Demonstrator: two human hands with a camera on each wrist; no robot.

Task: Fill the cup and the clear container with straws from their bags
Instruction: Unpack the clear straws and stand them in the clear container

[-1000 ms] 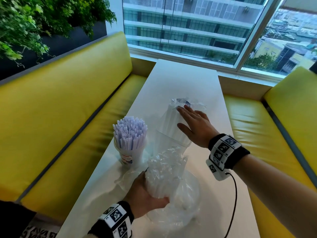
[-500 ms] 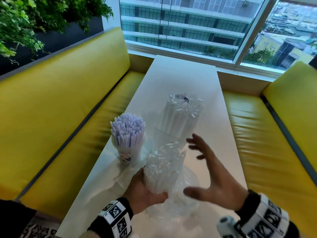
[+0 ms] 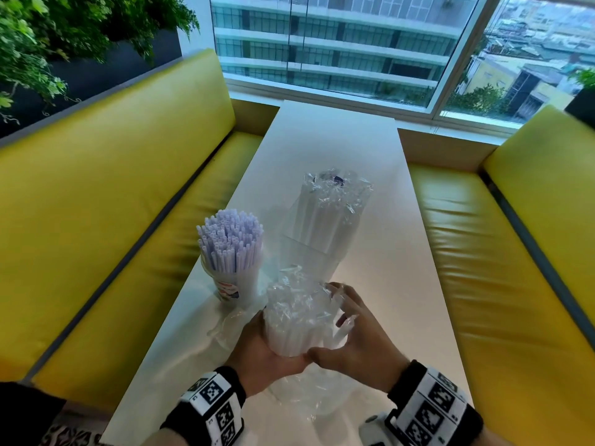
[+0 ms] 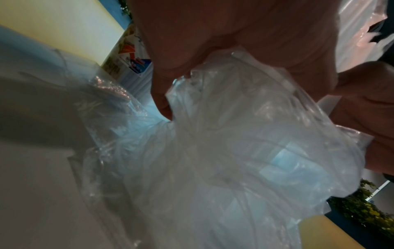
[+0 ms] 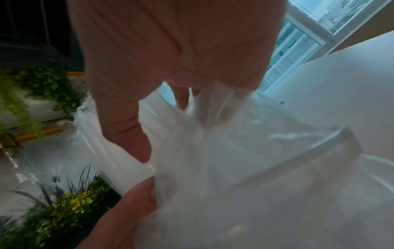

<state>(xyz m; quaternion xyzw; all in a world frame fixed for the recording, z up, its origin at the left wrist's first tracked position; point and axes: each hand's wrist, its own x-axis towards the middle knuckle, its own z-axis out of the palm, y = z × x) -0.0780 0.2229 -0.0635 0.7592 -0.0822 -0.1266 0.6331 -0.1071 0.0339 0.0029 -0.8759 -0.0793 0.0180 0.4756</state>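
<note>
A second ago the right hand [image 3: 355, 344] lay flat on the tall bundle of wrapped straws standing in the clear, straight-walled plastic container [image 3: 317, 252] farther up the white counter [image 3: 380, 284]; half a second ago it was swinging back, fingers spread in the air; now it has closed in on the near bundle of clear-wrapped white straws [image 3: 297, 320], thumb low by the base and fingers curled round the far side, with crinkled film between them. The left hand [image 3: 267, 360] has not let go through all of this: it cups the same bundle from below and from the left, palm under it, thumb up its side. So the bundle has gone from a one-handed hold to a two-handed one, raised just above the loose transparent plastic bag [image 3: 309, 391] that sags on the counter beneath it. The wrist views are blurred and show little more than skin against film. The printed white paper cup [image 3: 233, 286], just left of the hands, is already packed with lilac-white straws, so that half looks done; the container holds one batch and, by my reading, this second batch is meant to join it, which will need the bundle kept tight and upright.
</note>
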